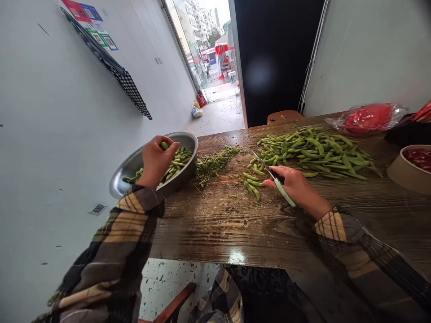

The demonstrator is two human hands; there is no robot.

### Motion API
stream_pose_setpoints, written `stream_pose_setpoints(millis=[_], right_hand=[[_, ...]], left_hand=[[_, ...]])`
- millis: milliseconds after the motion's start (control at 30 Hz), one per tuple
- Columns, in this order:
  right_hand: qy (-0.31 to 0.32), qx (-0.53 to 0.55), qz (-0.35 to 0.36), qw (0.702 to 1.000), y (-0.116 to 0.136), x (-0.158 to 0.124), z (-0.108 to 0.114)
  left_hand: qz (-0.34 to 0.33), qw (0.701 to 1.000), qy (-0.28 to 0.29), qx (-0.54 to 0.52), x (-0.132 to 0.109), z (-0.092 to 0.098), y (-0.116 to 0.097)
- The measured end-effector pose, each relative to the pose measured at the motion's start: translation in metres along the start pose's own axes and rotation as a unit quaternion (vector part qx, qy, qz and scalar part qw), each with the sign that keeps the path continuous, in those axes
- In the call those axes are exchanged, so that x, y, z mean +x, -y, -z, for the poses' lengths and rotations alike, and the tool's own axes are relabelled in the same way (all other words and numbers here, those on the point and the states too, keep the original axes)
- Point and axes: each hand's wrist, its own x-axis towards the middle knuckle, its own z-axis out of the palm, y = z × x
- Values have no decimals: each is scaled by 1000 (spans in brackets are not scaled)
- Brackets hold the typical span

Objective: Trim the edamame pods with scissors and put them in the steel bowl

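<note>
Over the metal bowl point(120, 181) at the left, my left hand point(158, 157) pinches a green soybean pod point(164, 146) between its fingers. More pods point(180, 159) lie inside that bowl, partly hidden by the hand. My right hand point(291, 183) is closed round a pair of scissors point(282, 190) with pale green on the handle, its blades pointing away and to the left. Just left of the scissors, a few loose pods point(252, 185) rest on the wooden table point(215, 224). A large heap of pods point(323, 150) spreads beyond my right hand.
Trimmed green scraps point(215, 163) form a strip beside the bowl. At the right are a red item in clear plastic point(372, 117) and a beige bowl point(402, 168) with dark red contents. A brown stool point(285, 116) stands behind the table, and a wall borders the left.
</note>
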Motion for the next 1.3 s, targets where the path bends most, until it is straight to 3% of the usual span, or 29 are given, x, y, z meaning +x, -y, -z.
stream_pose_setpoints(millis=[100,200,333,433,533,700,867,1033,1100,1167,1233,1300], right_hand=[[-7,-1,0,1000,-3,1,1],[-12,6,2,1000,-6,2,1],[-18,18,-5,1000,-7,4,3],[-18,12,-21,1000,-6,5,5],[-13,13,-24,1000,-6,6,6],[-12,26,-10,1000,-8,7,5],[-9,27,-8,1000,-8,8,5],[1,34,-11,999,-4,8,6],[6,33,-12,999,-3,8,6],[5,34,-13,999,-3,7,6],[3,32,-13,999,-2,7,6],[8,28,-11,1000,-1,6,7]], left_hand=[[-77,983,19,163,18,19,20],[-125,972,71,186,9,12,19],[-173,961,172,128,-33,-36,-7],[-230,933,271,61,-70,-80,-29],[-258,914,311,19,-96,-117,-42],[-271,915,294,59,-102,-157,-44],[-285,887,328,154,-92,-170,-42],[-256,906,322,101,-98,-164,-36],[-219,923,314,25,-103,-160,-35],[-141,933,316,-96,-107,-156,-36],[-38,914,329,-237,-111,-151,-38],[49,870,340,-353,-114,-146,-42]])
